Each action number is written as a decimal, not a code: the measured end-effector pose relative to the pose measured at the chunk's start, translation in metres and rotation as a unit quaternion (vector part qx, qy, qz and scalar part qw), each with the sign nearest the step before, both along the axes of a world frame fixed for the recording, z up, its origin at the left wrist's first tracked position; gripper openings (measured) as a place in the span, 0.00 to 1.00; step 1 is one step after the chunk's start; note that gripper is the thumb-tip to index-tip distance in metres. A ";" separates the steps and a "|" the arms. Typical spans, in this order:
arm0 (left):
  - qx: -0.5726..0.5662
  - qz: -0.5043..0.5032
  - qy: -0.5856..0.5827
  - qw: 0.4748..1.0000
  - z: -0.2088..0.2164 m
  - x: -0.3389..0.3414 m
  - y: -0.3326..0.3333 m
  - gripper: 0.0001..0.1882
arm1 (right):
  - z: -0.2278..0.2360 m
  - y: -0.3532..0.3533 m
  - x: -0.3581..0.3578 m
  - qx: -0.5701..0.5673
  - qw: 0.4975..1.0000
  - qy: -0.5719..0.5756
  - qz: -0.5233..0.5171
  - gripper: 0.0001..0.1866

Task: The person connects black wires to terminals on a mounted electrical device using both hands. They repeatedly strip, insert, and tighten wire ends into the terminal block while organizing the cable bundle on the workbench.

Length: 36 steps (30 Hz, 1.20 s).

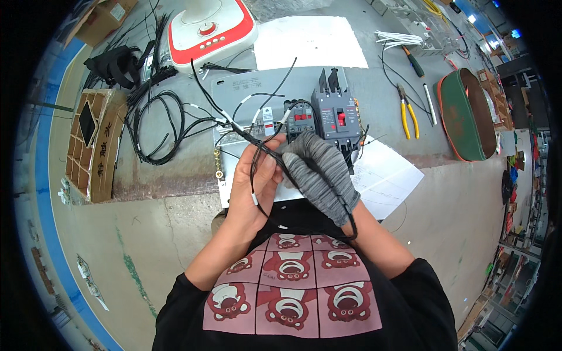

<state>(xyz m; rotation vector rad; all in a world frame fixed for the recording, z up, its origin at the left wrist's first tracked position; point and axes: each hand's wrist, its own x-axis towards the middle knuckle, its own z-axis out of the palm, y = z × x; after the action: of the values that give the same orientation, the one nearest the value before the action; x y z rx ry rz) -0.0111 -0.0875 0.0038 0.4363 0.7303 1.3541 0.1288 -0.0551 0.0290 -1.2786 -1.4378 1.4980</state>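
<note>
My bare left hand (253, 182) is closed on a bundle of black wires (256, 140), its fingers near the bundle's middle. On my right hand (319, 172) is a grey striped glove; its fingers pinch the same bundle just beside the left. Loose wire ends with white sleeves fan out above and hang below my hands. Behind them lies a metal mounting plate (234, 88) carrying a large grey circuit breaker (338, 117) with a red switch, a smaller black device (300, 119) with red parts, and a slim white breaker (267, 121). A brass terminal strip (218, 164) sits at the plate's left edge.
Coiled black wires (140, 140) lie left, near a divided wooden box (96, 146). A white-and-red fan base (212, 32) stands behind. To the right are yellow-handled pliers (408, 114), a white marker (430, 104), a screwdriver (414, 61), a green bin (462, 117) and paper sheets (389, 175).
</note>
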 end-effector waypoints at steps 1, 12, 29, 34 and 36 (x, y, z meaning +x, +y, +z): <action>-0.006 -0.007 -0.012 1.000 -0.001 -0.002 0.000 0.11 | -0.002 0.000 0.002 -0.003 0.999 -0.049 0.017 0.05; 0.076 -0.010 0.079 0.994 -0.013 -0.012 0.021 0.11 | 0.015 -0.008 0.064 0.292 0.892 -0.291 0.188 0.21; 0.074 0.007 0.191 0.979 -0.011 -0.008 0.028 0.12 | 0.021 -0.005 0.050 0.212 0.949 -0.209 0.099 0.12; 0.052 0.024 0.199 0.978 0.002 -0.007 0.038 0.10 | 0.034 0.008 0.045 0.280 0.936 -0.212 0.022 0.09; 0.045 0.052 0.178 0.982 0.006 -0.003 0.043 0.08 | 0.035 0.014 0.045 0.303 0.925 -0.230 0.022 0.09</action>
<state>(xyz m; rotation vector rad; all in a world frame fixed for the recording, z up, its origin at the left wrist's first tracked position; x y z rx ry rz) -0.0143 -0.0442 0.0102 0.7334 0.9977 1.4273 0.1739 -0.0412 0.0640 -1.2334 -2.0339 0.6818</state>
